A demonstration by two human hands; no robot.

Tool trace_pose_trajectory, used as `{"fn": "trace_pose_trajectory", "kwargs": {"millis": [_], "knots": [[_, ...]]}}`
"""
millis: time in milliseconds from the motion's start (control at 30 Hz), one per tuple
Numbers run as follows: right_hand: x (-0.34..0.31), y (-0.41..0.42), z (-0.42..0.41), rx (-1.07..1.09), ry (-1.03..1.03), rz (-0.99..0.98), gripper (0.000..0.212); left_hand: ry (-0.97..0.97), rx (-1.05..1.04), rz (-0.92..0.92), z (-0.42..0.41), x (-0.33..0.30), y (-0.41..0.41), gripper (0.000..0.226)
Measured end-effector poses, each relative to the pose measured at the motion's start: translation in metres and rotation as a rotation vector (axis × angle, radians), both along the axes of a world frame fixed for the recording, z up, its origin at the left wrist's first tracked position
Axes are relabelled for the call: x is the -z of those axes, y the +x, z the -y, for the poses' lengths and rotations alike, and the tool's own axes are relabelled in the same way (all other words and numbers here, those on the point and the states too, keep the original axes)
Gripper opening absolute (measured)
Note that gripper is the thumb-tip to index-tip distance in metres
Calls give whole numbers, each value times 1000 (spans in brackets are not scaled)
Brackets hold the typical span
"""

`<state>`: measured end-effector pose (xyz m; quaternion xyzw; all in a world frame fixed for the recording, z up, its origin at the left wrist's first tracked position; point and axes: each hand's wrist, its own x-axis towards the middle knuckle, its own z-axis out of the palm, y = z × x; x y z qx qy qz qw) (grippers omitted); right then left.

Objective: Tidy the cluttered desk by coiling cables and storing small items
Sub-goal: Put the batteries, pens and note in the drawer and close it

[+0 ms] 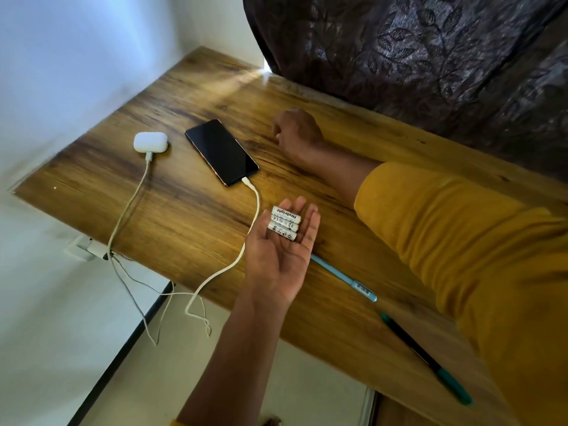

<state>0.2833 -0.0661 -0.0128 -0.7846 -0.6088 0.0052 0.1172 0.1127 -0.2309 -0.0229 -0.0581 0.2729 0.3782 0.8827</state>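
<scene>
Wooden desk (190, 222) with a dark-streaked grain, set into the corner of a pale-walled room; a dark curtain (430, 50) patterned with leaves hangs along its far edge, and a light floor shows below the near edge; a strip of daylight falls across the far corner of the top. Left hand (278, 256), palm up with fingers nearly straight, carries three white batteries (285, 223) laid side by side across the fingers, above the near part of the desk; the uppermost reads "Heybright", the others bear small symbols too fine to read. Right hand (296, 132), on a mustard-yellow sleeve (461, 241), rests on the desk beyond the phone, fingers curled under; whether they enclose anything cannot be told. One black phone (222, 151) lies face up with a dark screen, and one white earbud case (150, 142) sits to its left; two white cables are plugged in, one in the phone (256, 207) and one in the case (129, 207), both trailing over the near edge toward a white plug block (84, 248). Two pens lie on the desk: a light blue pen (344, 278) with a barcode sticker, and a black-and-green pen (427, 358).
</scene>
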Motion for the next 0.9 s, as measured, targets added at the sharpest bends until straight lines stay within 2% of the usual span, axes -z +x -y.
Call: {"fn": "trace_pose_trajectory", "kwargs": {"millis": [167,433,567,700,900], "knots": [[-11,-1,38,87,74,-185,19,-10,15,-1,9,-9,1,43],[-64,-46,196,163,457,-572,15,93,76,13,30,-44,20,37],[-77,-64,268,187,526,-544,13,201,233,54,62,-47,32,50],[-80,-60,336,258,509,-435,15,321,410,-15,110,-61,49,41],[-80,-55,435,454,490,-324,23,217,542,-12,191,-72,71,39]]}}
